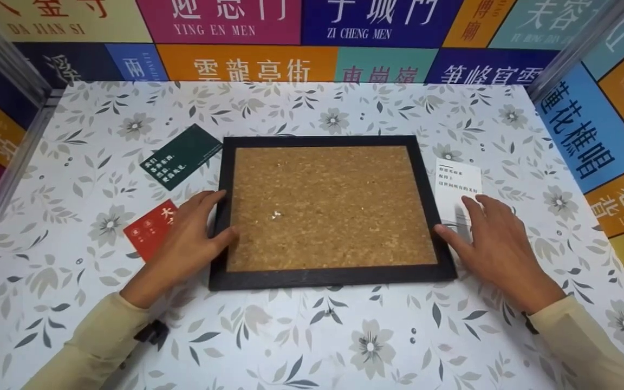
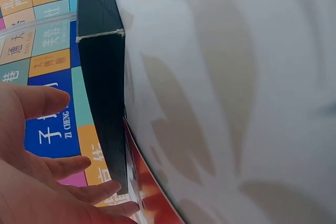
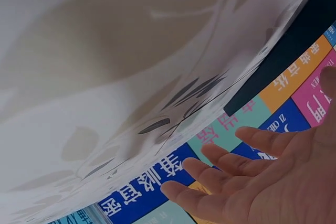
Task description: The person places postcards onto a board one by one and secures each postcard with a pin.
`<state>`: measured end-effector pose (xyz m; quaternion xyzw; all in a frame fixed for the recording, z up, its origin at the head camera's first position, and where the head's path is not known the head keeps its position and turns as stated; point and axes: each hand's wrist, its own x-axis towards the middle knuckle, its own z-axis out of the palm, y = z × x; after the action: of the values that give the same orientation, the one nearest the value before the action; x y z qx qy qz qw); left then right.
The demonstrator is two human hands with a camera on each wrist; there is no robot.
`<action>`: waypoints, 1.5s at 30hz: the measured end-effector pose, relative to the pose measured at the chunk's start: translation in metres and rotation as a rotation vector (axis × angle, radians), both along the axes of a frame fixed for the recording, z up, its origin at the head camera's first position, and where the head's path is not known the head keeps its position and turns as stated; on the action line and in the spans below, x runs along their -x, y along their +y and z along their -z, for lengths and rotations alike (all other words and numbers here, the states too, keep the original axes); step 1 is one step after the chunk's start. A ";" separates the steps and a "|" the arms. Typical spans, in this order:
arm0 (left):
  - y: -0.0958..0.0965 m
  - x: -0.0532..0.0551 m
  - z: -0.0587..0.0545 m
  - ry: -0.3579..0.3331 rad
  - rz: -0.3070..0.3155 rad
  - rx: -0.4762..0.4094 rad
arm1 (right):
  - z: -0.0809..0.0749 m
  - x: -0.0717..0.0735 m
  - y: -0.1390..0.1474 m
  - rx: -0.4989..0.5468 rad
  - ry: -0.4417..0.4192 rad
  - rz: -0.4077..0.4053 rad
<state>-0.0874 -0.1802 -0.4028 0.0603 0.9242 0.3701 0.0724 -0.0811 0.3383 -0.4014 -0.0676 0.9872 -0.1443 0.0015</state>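
Note:
A cork board [image 1: 333, 216] in a dark frame [image 1: 323, 278] lies in the middle of the table in the head view. My left hand [image 1: 190, 233] is at its left side, thumb over the frame's edge and fingers spread and relaxed. At the opposite side is my right hand [image 1: 493, 238], its thumb tip right at the frame and the fingers above a white card [image 1: 455, 176]. Both wrist views show loosely extended fingers beside the frame's dark side [image 2: 105, 77]. A red card [image 1: 147, 230] lies partly hidden under my left hand, with a dark green card [image 1: 182, 157] beyond it.
The table [image 1: 371, 341] has a white cover printed with grey flowers and leaves. Behind it stands a wall [image 1: 247, 59] of coloured panels with writing, and more panels [image 1: 588, 135] rise at the right. Clear strips edge the table's left side.

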 end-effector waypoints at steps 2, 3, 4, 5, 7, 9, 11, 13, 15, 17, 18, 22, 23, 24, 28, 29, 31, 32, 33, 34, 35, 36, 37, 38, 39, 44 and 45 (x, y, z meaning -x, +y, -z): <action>0.000 0.000 0.000 0.005 0.006 0.001 | 0.000 0.001 0.000 -0.002 0.000 0.006; 0.000 0.000 0.001 0.008 0.010 0.002 | -0.001 0.002 0.000 -0.002 0.001 0.011; 0.000 0.000 0.001 0.009 0.012 0.003 | -0.001 0.003 0.000 -0.002 0.003 0.016; 0.000 0.001 0.001 0.011 0.013 0.003 | -0.001 0.004 0.000 -0.001 0.002 0.022; 0.000 0.001 0.001 0.013 0.017 0.006 | -0.002 0.005 0.001 0.003 -0.009 0.037; 0.000 0.001 0.001 0.024 0.023 0.002 | -0.002 0.007 0.001 0.004 -0.029 0.053; 0.000 0.002 0.001 0.039 0.026 -0.001 | -0.003 0.009 0.002 0.000 -0.051 0.066; 0.001 0.002 0.002 0.060 0.033 -0.007 | -0.003 0.011 0.003 -0.004 -0.070 0.076; 0.000 0.002 0.005 0.087 0.036 -0.015 | -0.003 0.013 0.004 -0.010 -0.084 0.085; -0.001 0.003 0.010 0.124 0.046 -0.028 | -0.004 0.015 0.006 -0.015 -0.089 0.086; -0.003 0.005 0.017 0.157 0.055 -0.029 | -0.004 0.016 0.007 -0.017 -0.089 0.086; -0.009 0.010 0.034 0.235 0.075 -0.026 | -0.003 0.019 0.009 -0.031 -0.079 0.085; -0.009 0.009 0.034 0.233 0.077 -0.023 | -0.002 0.020 0.010 -0.034 -0.077 0.087; -0.011 0.011 0.038 0.236 0.076 -0.016 | -0.002 0.020 0.011 -0.036 -0.080 0.090; -0.004 0.003 0.016 0.159 0.072 -0.001 | 0.001 0.022 0.013 -0.046 -0.094 0.105; -0.003 0.002 0.015 0.154 0.074 0.005 | 0.001 0.023 0.014 -0.050 -0.101 0.113; -0.001 -0.001 0.007 0.137 0.075 0.016 | 0.002 0.025 0.016 -0.058 -0.112 0.126; -0.001 -0.001 0.007 0.136 0.077 0.019 | 0.003 0.026 0.016 -0.061 -0.118 0.132; -0.001 0.000 0.007 0.133 0.078 0.024 | 0.003 0.026 0.017 -0.066 -0.122 0.136; -0.001 0.000 0.007 0.133 0.079 0.026 | 0.003 0.028 0.018 -0.071 -0.127 0.140; -0.001 0.000 0.007 0.130 0.078 0.028 | 0.004 0.029 0.019 -0.076 -0.135 0.146; -0.001 -0.001 0.006 0.127 0.078 0.029 | 0.004 0.029 0.019 -0.080 -0.140 0.149; -0.001 -0.001 0.006 0.121 0.078 0.027 | 0.004 0.030 0.020 -0.083 -0.146 0.151; -0.001 -0.001 0.005 0.115 0.077 0.027 | 0.004 0.031 0.021 -0.088 -0.152 0.154; -0.001 -0.001 0.005 0.111 0.077 0.028 | 0.004 0.032 0.021 -0.095 -0.156 0.156; -0.003 0.000 0.006 0.080 0.081 0.029 | 0.005 0.036 0.022 -0.139 -0.138 0.161; -0.003 0.000 0.006 0.083 0.083 0.027 | 0.005 0.037 0.022 -0.147 -0.133 0.162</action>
<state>-0.0873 -0.1834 -0.4092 0.1132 0.9280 0.3515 0.0502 -0.1179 0.3602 -0.4068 0.0221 0.9951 -0.0753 0.0601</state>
